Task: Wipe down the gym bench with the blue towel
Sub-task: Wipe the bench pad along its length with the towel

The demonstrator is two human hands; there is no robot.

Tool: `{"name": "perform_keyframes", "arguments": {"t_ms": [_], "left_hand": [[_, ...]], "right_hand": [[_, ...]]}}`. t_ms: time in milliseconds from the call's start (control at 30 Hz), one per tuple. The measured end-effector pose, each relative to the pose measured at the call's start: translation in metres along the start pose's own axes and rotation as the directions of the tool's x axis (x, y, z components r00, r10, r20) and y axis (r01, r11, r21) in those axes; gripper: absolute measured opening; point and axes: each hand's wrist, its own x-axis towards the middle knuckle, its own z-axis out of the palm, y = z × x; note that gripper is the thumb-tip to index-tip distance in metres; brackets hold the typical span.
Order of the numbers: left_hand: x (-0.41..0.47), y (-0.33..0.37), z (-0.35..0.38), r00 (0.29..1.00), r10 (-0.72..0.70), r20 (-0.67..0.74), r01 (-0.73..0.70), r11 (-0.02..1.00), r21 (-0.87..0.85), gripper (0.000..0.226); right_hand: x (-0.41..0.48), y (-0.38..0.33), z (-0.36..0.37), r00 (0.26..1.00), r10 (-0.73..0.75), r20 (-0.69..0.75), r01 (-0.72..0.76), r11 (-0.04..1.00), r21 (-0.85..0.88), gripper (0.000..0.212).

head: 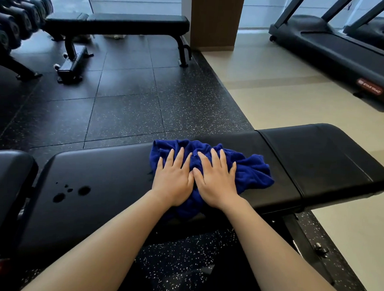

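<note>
- Wiping in progress: left hand [173, 184] and right hand [215, 183] lie flat, fingers [179, 155] spread, pressing the bunched blue towel [251, 172] onto the middle of the desk [111, 163].
- Likely next: slide the towel leftward over the wet drops [83, 190], which are unwiped.

The left hand [173, 179] and right hand [216, 181] cover the towel's [251, 172] middle; only folds past and beside the fingers [179, 155] show. The bench [110, 174] under the towel is hidden. Far left of the fingers, its second pad [7, 181] runs off the edge. Beyond the fingertips, dumbbells [14, 16] and a treadmill [336, 52] are cut off.
</note>
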Motion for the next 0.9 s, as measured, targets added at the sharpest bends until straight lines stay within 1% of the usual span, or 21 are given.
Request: {"name": "perform_keyframes", "arguments": {"t_ms": [200,300,400,567,667,900], "left_hand": [[0.036,-0.009,-0.006,0.999,0.047,-0.014,-0.047,0.999,0.012,0.056],[0.044,-0.01,-0.007,0.999,0.042,-0.018,-0.042,0.999,0.004,0.056],[0.034,-0.009,-0.008,0.999,0.029,-0.027,-0.03,0.999,-0.025,0.056],[-0.008,-0.017,-0.003,0.999,0.01,-0.046,-0.01,1.0,-0.018,0.058],[-0.017,-0.019,-0.003,1.0,0.004,-0.021,-0.005,1.0,-0.012,0.058],[0.009,-0.006,-0.004,0.997,-0.079,0.015,0.079,0.997,0.025,0.058]], "right_hand": [[0.033,0.001,-0.002,0.999,0.019,-0.036,-0.018,1.0,0.019,0.052],[0.041,0.0,-0.004,0.999,0.026,-0.032,-0.025,0.999,0.024,0.051],[0.032,0.003,-0.004,0.999,0.002,-0.047,0.0,0.999,0.034,0.05],[-0.004,0.01,-0.003,0.994,-0.078,-0.072,0.082,0.995,0.059,0.047],[-0.014,0.009,0.002,0.994,-0.091,-0.058,0.093,0.995,0.044,0.048],[0.027,0.011,-0.004,0.991,-0.133,0.01,0.132,0.99,0.045,0.048]]}}
